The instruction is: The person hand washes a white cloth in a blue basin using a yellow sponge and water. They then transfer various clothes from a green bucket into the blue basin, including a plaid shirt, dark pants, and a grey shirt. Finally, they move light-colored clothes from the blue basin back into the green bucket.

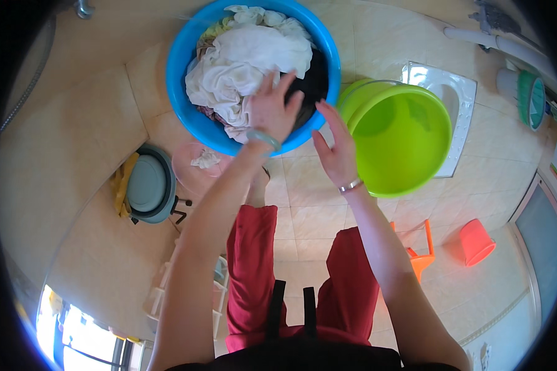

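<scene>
A large blue basin [174, 86] holds a heap of laundry. White cloth [254, 52] lies on top, with dark cloth [312, 80] at the right side and bits of patterned fabric under the white. Over the near part of the heap is my left hand [275, 111], fingers spread and a little blurred, a pale bangle on its wrist. Whether it touches the cloth I cannot tell. My right hand [337, 145], wearing a metal bracelet, hovers between the basin's right rim and a lime-green bucket [402, 148]. Its fingers are apart with nothing in them.
Behind the green bucket lies a white squat toilet [464, 93]. To the left are grey-blue folded basins [148, 182] and a pink basin [185, 167] with a white scrap. An orange stool [424, 260] and a red-orange bucket [476, 242] stand at the right. A white rack [158, 294] is near my left leg.
</scene>
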Motion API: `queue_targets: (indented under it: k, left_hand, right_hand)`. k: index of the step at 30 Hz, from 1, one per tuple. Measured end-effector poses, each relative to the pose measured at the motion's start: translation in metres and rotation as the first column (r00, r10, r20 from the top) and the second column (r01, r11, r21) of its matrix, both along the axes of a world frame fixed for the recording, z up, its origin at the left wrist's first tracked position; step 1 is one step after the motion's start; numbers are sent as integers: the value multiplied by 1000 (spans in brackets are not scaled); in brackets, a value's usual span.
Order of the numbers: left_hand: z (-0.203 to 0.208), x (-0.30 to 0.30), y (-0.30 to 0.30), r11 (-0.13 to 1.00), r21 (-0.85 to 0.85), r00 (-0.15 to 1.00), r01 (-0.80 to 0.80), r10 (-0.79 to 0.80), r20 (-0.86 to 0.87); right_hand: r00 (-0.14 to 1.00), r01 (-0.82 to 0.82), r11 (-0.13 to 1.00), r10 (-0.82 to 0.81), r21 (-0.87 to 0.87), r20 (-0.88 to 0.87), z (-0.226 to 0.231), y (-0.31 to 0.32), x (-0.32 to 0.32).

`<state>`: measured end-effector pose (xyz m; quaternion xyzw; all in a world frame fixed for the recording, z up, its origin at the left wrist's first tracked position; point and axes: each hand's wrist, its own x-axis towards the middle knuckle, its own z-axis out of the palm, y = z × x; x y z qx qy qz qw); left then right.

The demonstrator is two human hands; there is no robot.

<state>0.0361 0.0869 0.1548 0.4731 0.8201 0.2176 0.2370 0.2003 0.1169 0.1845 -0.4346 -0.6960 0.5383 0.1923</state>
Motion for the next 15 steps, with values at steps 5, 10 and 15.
queue_targets:
  k: [5, 10, 15]
  left_hand:
    - [-12, 103, -14, 938, -257, 715, -232, 343, 610]
    - [-50, 135, -8, 915, -340, 672, -219, 394, 628]
    - [-50, 144, -5, 910, -389, 681, -146, 377, 627]
  right_hand:
    - [973, -50, 998, 41, 32, 225, 15, -28, 85]
    - [786, -290, 954, 283, -76, 549, -12, -34, 139]
    - [649, -416, 898, 406, -146, 643, -26, -39, 162]
